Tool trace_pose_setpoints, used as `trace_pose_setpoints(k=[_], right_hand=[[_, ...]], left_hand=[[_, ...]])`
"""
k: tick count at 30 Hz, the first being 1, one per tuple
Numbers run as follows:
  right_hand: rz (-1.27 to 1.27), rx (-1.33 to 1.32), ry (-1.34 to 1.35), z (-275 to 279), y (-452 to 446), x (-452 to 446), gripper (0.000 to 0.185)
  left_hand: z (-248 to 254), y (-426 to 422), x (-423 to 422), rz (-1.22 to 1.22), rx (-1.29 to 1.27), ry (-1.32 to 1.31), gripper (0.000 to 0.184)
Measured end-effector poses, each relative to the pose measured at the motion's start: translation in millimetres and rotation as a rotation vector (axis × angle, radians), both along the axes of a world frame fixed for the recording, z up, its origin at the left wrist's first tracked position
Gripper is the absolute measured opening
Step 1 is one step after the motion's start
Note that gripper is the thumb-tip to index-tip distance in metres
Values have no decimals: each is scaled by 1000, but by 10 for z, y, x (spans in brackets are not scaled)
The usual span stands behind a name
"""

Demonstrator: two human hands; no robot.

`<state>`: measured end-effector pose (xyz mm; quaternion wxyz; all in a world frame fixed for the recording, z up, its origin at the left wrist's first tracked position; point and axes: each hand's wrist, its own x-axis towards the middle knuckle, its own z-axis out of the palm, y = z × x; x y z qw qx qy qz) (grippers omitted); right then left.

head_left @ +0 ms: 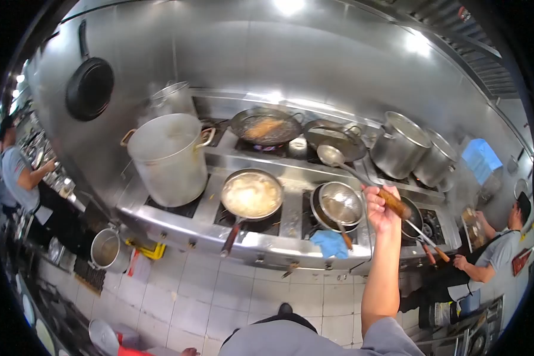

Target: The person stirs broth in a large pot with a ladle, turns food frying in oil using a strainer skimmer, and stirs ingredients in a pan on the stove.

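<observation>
My right hand (384, 209) is closed around the wooden handle of a long metal ladle (355, 173). The ladle's bowl hangs over the near side of a dark wok (340, 139) on the back burners; whether it touches the wok I cannot tell. Below and left of the hand, a round metal strainer or bowl with a wooden handle (339, 204) rests in a pan on the front burner. Pale, bubbling food fills a frying pan (253, 169) on the front burner to the left. My left hand is out of view.
A big steaming pot (167, 160) stands at left; another wok (266, 137) holds frying food in oil. Tall pots (400, 145) stand back right. A blue cloth (330, 244) lies on the front edge. One co-worker (495, 252) stands right, another (24, 172) left.
</observation>
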<state>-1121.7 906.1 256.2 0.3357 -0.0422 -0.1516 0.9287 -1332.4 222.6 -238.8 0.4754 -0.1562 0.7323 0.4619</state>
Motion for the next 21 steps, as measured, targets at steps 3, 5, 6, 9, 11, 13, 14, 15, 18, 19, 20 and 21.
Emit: trace_pose_setpoints(k=[3, 5, 6, 9, 11, 13, 14, 15, 18, 19, 20, 21], right_hand=[[93, -62, -30, -381, -409, -310, 47], [181, -64, -109, -593, -619, -519, 44], [222, -57, -161, -698, -697, -617, 38], [217, 158, -442, -1007, -903, -846, 26], [229, 406, -630, -997, -1064, -936, 27], [171, 606, -776, -986, -1193, -972, 47], [177, 601, -778, -969, -1227, -963, 47], [164, 822, -893, -946, -1244, -945, 52], [13, 1222, -1070, -952, -1205, -791, 66], [-126, 1397, -1134, -952, -1183, -723, 75], [-136, 1334, -1096, -883, -1199, -667, 79], [-163, 1294, -1111, -878, -1167, -600, 80]], left_hand=[[-116, -299, -116, 78, -55, -79, 24], [-66, -422, -122, 44, -138, -60, 21], [75, -594, 6, 56, -136, -58, 21], [1269, -486, 358, -339, 189, 568, 41], [1440, -336, 331, 202, -9, 2, 41], [1172, -459, 371, 204, 5, -16, 41], [1004, -518, 375, 197, 20, -28, 41], [810, -586, 368, 188, 36, -38, 41], [586, -569, 321, 162, 74, -54, 41], [547, -514, 304, 148, 20, -79, 40], [500, -457, 292, 133, -32, -104, 40], [479, -436, 325, 129, -28, -102, 40]])
